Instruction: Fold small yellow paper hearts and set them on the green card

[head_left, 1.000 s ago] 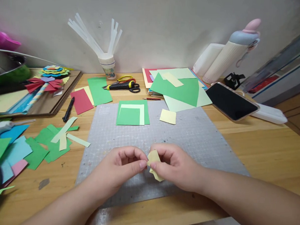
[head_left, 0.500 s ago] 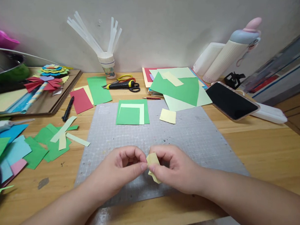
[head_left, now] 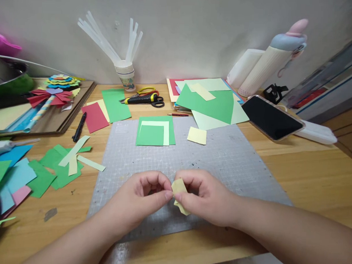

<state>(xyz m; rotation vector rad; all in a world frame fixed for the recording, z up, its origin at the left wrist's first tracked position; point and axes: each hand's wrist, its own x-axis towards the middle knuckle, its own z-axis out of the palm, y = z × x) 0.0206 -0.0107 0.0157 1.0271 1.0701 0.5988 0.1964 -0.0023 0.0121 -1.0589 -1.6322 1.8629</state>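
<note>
Above the near part of the grey cutting mat (head_left: pixel 120 157), a small piece of folded pale yellow paper (head_left: pixel 180 185) is pinched in my right hand (head_left: pixel 204 196), thumb on its face. My left hand (head_left: pixel 146 198) closes thumb and fingertips at the paper's left edge; the exact grip there is partly hidden. Farther up the mat lie stacked green and light green paper squares (head_left: pixel 151 135) and, to their right, a separate pale yellow paper square (head_left: pixel 197 136).
Green paper scraps and strips (head_left: pixel 72 165) lie left of the mat, with a black pen (head_left: pixel 79 127) beyond. A utility knife (head_left: pixel 141 99), scissors (head_left: pixel 158 102), a paper cup (head_left: pixel 127 78), coloured sheets (head_left: pixel 208 104), a phone (head_left: pixel 271 118) and a bottle (head_left: pixel 266 66) line the back.
Both hands hold almost the same pose around the folded yellow paper. The whole view has shifted very slightly; nothing else has visibly moved.
</note>
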